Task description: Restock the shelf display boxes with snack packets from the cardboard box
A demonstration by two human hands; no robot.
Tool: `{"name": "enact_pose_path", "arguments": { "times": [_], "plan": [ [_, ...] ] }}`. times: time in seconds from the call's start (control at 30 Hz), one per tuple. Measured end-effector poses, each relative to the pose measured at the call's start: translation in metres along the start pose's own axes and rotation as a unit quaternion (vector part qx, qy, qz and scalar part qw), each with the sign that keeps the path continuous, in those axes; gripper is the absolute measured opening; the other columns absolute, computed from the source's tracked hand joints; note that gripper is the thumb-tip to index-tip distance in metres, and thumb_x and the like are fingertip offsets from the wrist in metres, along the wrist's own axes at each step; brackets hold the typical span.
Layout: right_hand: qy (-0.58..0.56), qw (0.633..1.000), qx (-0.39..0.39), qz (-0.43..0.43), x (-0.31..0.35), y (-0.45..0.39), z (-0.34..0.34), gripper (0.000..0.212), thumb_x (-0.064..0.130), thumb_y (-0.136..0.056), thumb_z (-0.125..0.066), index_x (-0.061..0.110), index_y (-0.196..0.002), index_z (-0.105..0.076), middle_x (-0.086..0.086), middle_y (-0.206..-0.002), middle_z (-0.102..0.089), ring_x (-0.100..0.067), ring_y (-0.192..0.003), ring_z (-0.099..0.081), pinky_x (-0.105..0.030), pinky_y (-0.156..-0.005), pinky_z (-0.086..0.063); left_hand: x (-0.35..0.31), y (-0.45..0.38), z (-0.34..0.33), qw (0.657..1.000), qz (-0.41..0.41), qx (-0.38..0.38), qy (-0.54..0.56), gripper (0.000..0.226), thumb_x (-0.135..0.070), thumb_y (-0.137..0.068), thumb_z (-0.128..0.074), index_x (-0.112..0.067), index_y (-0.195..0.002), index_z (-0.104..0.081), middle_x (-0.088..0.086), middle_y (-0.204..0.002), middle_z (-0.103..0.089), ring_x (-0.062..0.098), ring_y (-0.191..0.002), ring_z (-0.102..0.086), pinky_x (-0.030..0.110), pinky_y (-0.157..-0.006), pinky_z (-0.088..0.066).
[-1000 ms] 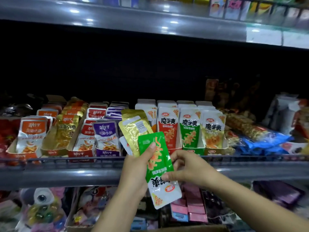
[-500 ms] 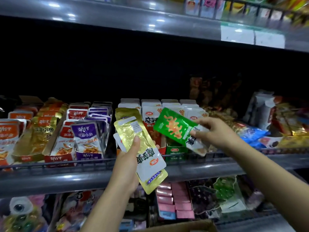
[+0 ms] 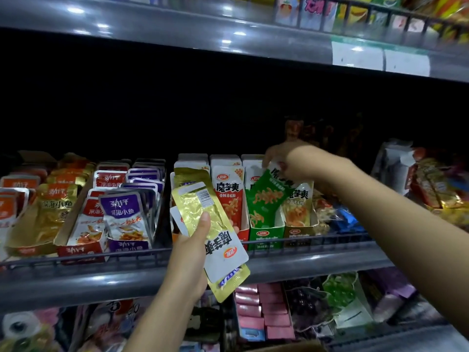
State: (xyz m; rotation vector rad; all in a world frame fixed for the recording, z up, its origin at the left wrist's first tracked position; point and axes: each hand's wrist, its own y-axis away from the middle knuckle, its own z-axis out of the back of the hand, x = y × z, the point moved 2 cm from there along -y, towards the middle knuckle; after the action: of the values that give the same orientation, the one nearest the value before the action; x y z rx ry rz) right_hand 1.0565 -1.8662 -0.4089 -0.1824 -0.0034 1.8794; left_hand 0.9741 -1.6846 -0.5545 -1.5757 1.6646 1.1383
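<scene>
My left hand (image 3: 190,252) grips a small stack of snack packets, the top one gold (image 3: 203,212), in front of the middle shelf. My right hand (image 3: 281,158) reaches over the display boxes and pinches the white top end of a green packet (image 3: 266,196). The packet's lower end is inside the green display box (image 3: 264,232). That box stands between a red display box (image 3: 243,233) and a gold display box (image 3: 299,232). A corner of the cardboard box (image 3: 291,348) shows at the bottom edge.
To the left stand display boxes of purple (image 3: 124,214), red and gold fish-snack packets. A wire rail (image 3: 127,255) runs along the shelf's front edge. Mixed bagged snacks (image 3: 436,189) fill the right side. Another shelf (image 3: 228,29) hangs above, and more goods sit below.
My right hand has taken the green packet off the stack in my left hand, carried it up and right, and lowered it into the green display box. The view has shifted slightly left.
</scene>
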Motion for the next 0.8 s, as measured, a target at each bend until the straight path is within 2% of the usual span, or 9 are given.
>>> {"name": "enact_pose_path", "arguments": {
  "times": [0.07,0.17,0.23,0.3,0.43,0.53,0.6,0.7,0.8],
  "plan": [
    [0.001,0.999,0.023,0.022,0.009,-0.006,-0.014,0.056,-0.011,-0.084,-0.045,0.03,-0.121,-0.05,-0.006,-0.121,-0.051,-0.02,-0.081,-0.055,-0.029,-0.054,-0.046,0.001,0.001,-0.003,1.0,0.005,0.009,0.0,0.027,-0.039,-0.09,-0.057,-0.019,-0.108,-0.062,0.014,-0.102,-0.073,0.034,-0.091,-0.07,0.052,-0.079,-0.056],
    [0.021,0.998,0.038,0.049,0.015,-0.013,-0.031,0.062,-0.015,-0.079,-0.045,0.031,-0.122,-0.04,-0.006,-0.115,-0.041,-0.024,-0.082,-0.053,-0.036,-0.061,-0.049,0.0,0.002,-0.005,1.0,0.003,0.023,-0.001,0.028,-0.037,-0.092,-0.054,-0.018,-0.11,-0.063,0.016,-0.104,-0.072,0.034,-0.094,-0.069,0.051,-0.081,-0.056],
    [0.032,0.996,0.045,0.073,0.022,-0.017,-0.04,0.068,-0.017,-0.078,-0.045,0.028,-0.128,-0.033,-0.008,-0.112,-0.039,-0.023,-0.078,-0.05,-0.033,-0.055,-0.043,0.0,0.002,-0.005,1.0,0.005,0.028,0.002,0.027,-0.036,-0.092,-0.054,-0.019,-0.111,-0.063,0.014,-0.103,-0.073,0.033,-0.093,-0.07,0.049,-0.079,-0.056],
    [0.025,0.994,0.032,0.103,0.027,-0.019,-0.045,0.071,-0.018,-0.076,-0.045,0.026,-0.13,-0.031,-0.008,-0.113,-0.044,-0.023,-0.081,-0.048,-0.031,-0.058,-0.038,0.0,0.003,-0.005,0.999,0.007,0.031,0.006,0.024,-0.036,-0.092,-0.055,-0.02,-0.108,-0.064,0.011,-0.099,-0.074,0.03,-0.088,-0.071,0.047,-0.075,-0.057],
    [-0.011,0.996,-0.057,0.074,0.016,-0.023,-0.051,0.066,-0.008,-0.081,-0.057,0.023,-0.134,-0.032,-0.01,-0.133,-0.047,-0.029,-0.105,-0.054,-0.038,-0.08,-0.05,-0.002,0.004,-0.006,0.999,0.011,0.031,0.007,0.021,-0.036,-0.091,-0.056,-0.021,-0.105,-0.064,0.007,-0.094,-0.075,0.029,-0.086,-0.071,0.048,-0.074,-0.058],
    [0.058,0.992,-0.109,0.014,0.003,-0.027,-0.053,0.054,0.021,-0.085,-0.068,0.019,-0.13,-0.038,-0.008,-0.127,-0.056,-0.028,-0.112,-0.051,-0.036,-0.089,-0.043,-0.003,0.005,-0.005,0.999,0.013,0.03,0.013,0.02,-0.035,-0.091,-0.057,-0.021,-0.102,-0.064,0.01,-0.094,-0.075,0.031,-0.088,-0.07,0.051,-0.079,-0.056],
    [0.1,0.987,-0.125,0.001,-0.002,-0.025,-0.053,0.051,0.034,-0.085,-0.067,0.018,-0.126,-0.043,-0.006,-0.121,-0.059,-0.027,-0.111,-0.051,-0.035,-0.09,-0.039,-0.003,0.005,-0.005,0.999,0.013,0.034,0.013,0.02,-0.036,-0.091,-0.057,-0.021,-0.102,-0.065,0.01,-0.094,-0.075,0.031,-0.088,-0.071,0.05,-0.078,-0.056],
    [0.064,0.974,-0.207,0.064,-0.003,-0.023,-0.056,0.034,0.02,-0.086,-0.067,0.009,-0.116,-0.054,-0.011,-0.104,-0.063,-0.034,-0.1,-0.056,-0.04,-0.085,-0.045,-0.001,0.006,-0.006,0.999,0.017,0.038,0.01,0.019,-0.035,-0.091,-0.056,-0.022,-0.102,-0.065,0.009,-0.093,-0.075,0.027,-0.082,-0.072,0.046,-0.074,-0.057],
    [0.016,0.945,-0.296,0.139,-0.006,-0.019,-0.063,0.029,0.002,-0.066,-0.08,0.001,-0.091,-0.064,-0.016,-0.078,-0.064,-0.036,-0.072,-0.06,-0.041,-0.063,-0.049,0.0,0.006,-0.007,0.998,0.036,0.054,0.013,0.022,-0.034,-0.091,-0.057,-0.019,-0.105,-0.065,0.011,-0.095,-0.075,0.028,-0.082,-0.073,0.047,-0.075,-0.057]
  ]
}}
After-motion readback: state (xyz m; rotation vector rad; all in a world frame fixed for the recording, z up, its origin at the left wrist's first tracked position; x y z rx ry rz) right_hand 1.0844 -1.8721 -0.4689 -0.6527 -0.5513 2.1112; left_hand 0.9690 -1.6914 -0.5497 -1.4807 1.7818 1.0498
